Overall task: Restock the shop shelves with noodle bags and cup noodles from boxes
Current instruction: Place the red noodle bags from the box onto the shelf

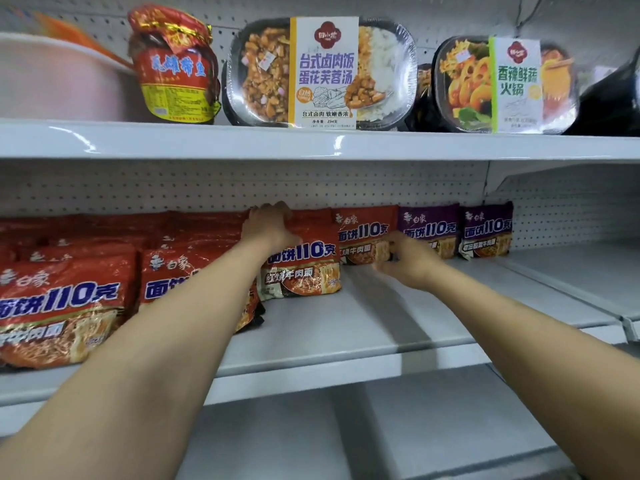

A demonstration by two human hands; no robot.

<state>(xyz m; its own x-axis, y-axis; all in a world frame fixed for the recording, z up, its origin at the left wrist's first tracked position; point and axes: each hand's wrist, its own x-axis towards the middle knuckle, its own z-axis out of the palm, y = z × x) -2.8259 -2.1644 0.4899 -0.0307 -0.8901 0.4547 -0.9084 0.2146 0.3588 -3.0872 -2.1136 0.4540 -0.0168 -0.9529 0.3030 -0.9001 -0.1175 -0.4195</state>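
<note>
Left hand (268,225) curls over the top of the upright front noodle bag (304,268) mid-frame; right hand (403,261) pinches the lower corner of the rear noodle bag (363,233), just right.

A pink tub (52,77) sits far left, a red-wrapped jar (175,67) just right of it. Further right stand a rice meal tray (322,72) and a hotpot meal tray (505,86), then a black pack (613,98) at the edge.
</note>
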